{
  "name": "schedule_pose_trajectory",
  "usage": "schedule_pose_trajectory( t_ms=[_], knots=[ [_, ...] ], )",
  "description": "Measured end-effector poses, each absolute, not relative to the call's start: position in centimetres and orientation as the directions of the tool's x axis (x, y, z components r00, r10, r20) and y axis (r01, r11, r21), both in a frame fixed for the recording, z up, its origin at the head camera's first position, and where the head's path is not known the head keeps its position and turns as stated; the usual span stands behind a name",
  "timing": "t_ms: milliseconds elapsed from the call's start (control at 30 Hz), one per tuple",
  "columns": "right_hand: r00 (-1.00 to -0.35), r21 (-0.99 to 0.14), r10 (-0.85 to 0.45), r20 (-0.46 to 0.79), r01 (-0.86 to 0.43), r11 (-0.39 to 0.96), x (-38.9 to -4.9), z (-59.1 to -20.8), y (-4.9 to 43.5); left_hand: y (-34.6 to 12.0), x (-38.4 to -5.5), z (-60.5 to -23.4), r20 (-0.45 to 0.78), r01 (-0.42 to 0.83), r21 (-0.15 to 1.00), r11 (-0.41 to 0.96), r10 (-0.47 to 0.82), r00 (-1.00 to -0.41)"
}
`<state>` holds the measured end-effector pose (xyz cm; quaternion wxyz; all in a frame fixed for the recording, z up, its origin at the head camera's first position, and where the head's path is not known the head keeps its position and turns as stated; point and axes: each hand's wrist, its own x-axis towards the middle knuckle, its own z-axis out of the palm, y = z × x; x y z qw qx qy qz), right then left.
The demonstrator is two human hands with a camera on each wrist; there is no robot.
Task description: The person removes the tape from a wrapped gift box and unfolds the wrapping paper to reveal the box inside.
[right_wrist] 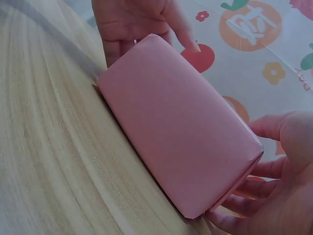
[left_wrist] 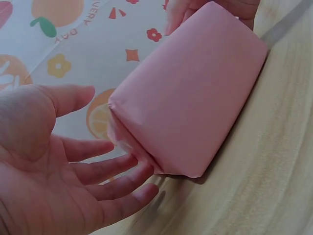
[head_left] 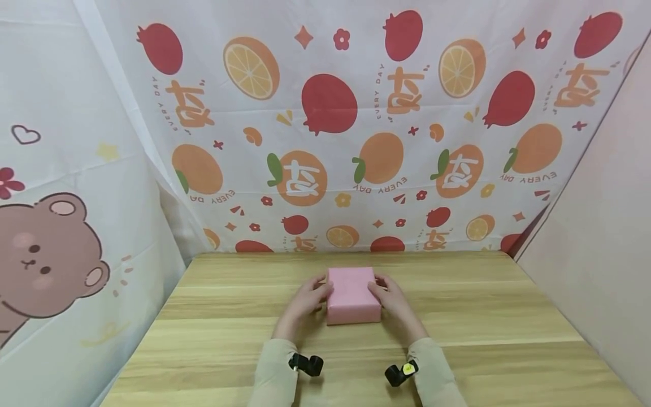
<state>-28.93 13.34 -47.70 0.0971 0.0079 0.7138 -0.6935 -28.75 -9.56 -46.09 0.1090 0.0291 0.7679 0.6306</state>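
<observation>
A box wrapped in plain pink paper (head_left: 352, 294) rests on the wooden table, with folded paper showing at its left end in the left wrist view. My left hand (head_left: 311, 298) is at that end. Its fingers (left_wrist: 110, 178) are spread and fairly straight, the tips at the folds, while the thumb stands apart from the box. On the opposite end is my right hand (head_left: 390, 296). In the right wrist view its thumb (right_wrist: 268, 126) lies at the upper edge and its loosely bent fingers (right_wrist: 249, 203) are along the end face. Neither hand wraps round the box.
The wood-grain table (head_left: 213, 328) reaches back to a white curtain (head_left: 422, 220) printed with fruit. A second curtain with a bear (head_left: 51, 254) hangs on the left, and a pale wall (head_left: 600, 198) bounds the right. Small black cameras (head_left: 307, 365) sit on both wrists.
</observation>
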Motion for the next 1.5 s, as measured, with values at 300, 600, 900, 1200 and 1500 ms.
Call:
schedule_pose_trajectory(
  t_ms=[300, 600, 900, 1200, 1500],
  knots=[
    [-0.978, -0.987, -0.134, -0.158, 0.158, 0.011, -29.0, -47.5, 13.3, -9.0, -28.9, -46.3, -0.088, -0.058, 0.975, 0.214, 0.133, -0.987],
    [-0.979, -0.987, -0.144, -0.145, 0.153, -0.049, -29.2, -47.8, 13.2, -8.9, -28.7, -46.2, -0.111, -0.082, 0.966, 0.245, 0.106, -0.988],
    [-0.992, -0.993, -0.102, -0.072, 0.063, 0.096, -29.1, -46.8, 13.2, -8.4, -28.7, -45.6, -0.12, -0.111, 0.974, 0.197, 0.033, -0.992],
    [-0.999, -0.978, -0.04, 0.014, -0.022, 0.206, -29.2, -45.8, 13.4, -8.0, -28.2, -44.5, -0.018, -0.024, 0.985, 0.173, -0.033, -0.999],
    [-0.997, -0.986, -0.008, 0.074, -0.074, 0.148, -28.6, -44.3, 13.1, -8.0, -27.9, -43.5, -0.016, -0.029, 0.991, 0.128, -0.102, -0.995]
  ],
)
